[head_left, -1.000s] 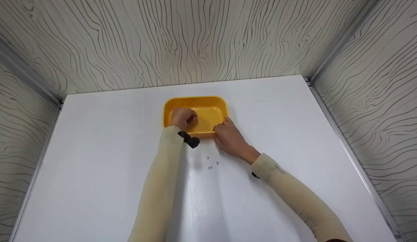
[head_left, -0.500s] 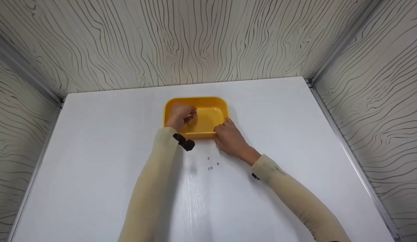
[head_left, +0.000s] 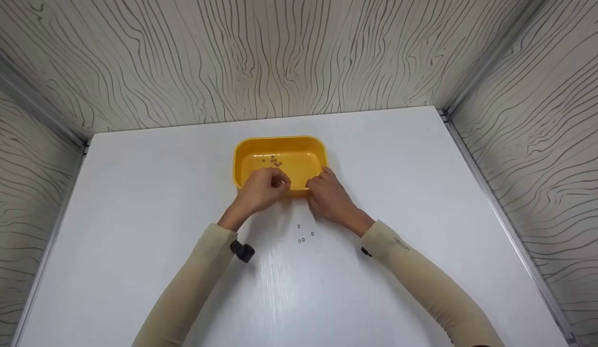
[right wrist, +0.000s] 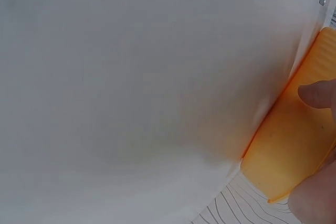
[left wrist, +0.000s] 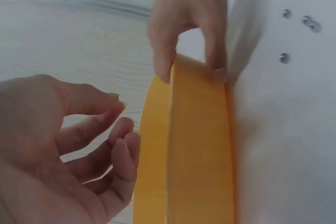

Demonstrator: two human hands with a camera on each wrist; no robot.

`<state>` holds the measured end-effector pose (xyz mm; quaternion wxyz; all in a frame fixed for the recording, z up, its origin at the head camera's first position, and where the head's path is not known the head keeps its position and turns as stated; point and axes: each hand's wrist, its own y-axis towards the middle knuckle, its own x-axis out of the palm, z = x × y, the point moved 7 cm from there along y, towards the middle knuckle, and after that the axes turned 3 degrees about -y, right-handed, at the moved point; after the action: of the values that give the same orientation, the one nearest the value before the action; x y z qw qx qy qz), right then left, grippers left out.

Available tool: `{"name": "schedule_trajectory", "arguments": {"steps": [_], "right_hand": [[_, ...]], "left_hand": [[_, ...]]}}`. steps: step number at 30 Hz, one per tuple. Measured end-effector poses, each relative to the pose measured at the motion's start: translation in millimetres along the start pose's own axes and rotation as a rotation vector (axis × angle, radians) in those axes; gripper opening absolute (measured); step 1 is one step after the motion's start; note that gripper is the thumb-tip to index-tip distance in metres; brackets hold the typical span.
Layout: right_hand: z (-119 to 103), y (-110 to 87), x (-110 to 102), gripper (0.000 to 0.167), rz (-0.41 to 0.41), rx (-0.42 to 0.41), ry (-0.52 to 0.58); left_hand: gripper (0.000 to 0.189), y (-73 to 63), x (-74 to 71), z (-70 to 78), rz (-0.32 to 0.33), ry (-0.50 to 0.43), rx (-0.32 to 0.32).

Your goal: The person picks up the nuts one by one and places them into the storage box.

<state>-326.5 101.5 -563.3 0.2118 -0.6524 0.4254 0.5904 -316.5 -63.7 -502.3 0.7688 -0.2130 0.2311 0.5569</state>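
A yellow rectangular tray (head_left: 301, 166) stands on the white table, with several small metal nuts (head_left: 273, 161) on its floor at the left. Over its near rim hovers my left hand (head_left: 263, 189). In the left wrist view its thumb and index fingertips meet, the other fingers are loosely bent, and nothing shows between them. My right hand (head_left: 330, 198) grips the tray's near right corner, thumb (right wrist: 316, 94) against the outer wall and fingers over the rim. Several more nuts (head_left: 303, 239) lie on the table in front of the tray, seen too in the left wrist view.
The white table (head_left: 135, 241) reaches to wood-grain panels (head_left: 260, 58) at the back and both sides. Metal rails (head_left: 501, 207) run along its side edges. A small dark device (head_left: 242, 251) sits on my left wrist.
My left hand has drawn back from inside the tray toward its near rim, uncovering the nuts there. My right hand keeps its grip on the corner. The nuts on the table have not moved.
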Motion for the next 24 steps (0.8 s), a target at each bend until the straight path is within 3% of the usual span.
{"name": "schedule_trajectory", "arguments": {"steps": [8, 12, 16, 21, 24], "right_hand": [[0.6, -0.2, 1.1, 0.014, -0.025, 0.014, -0.024], [0.7, -0.8, 0.9, 0.015, -0.023, 0.008, -0.036], [-0.5, -0.9, 0.7, 0.015, -0.009, -0.013, -0.041], [-0.6, -1.0, 1.4, 0.015, -0.003, -0.026, -0.058], [0.2, -1.5, 1.9, 0.016, -0.002, -0.025, -0.063]], "left_hand": [[0.020, -32.4, 35.4, -2.4, -0.131, 0.164, 0.090], [0.022, -43.6, 57.0, -9.6, -0.164, 0.280, 0.132], [0.020, -54.7, 75.6, -14.0, -0.137, 0.467, 0.205], [0.010, -69.5, 92.8, -8.7, -0.028, 0.694, 0.366], [0.010, -75.4, 100.6, -5.7, 0.011, 0.791, 0.421]]}}
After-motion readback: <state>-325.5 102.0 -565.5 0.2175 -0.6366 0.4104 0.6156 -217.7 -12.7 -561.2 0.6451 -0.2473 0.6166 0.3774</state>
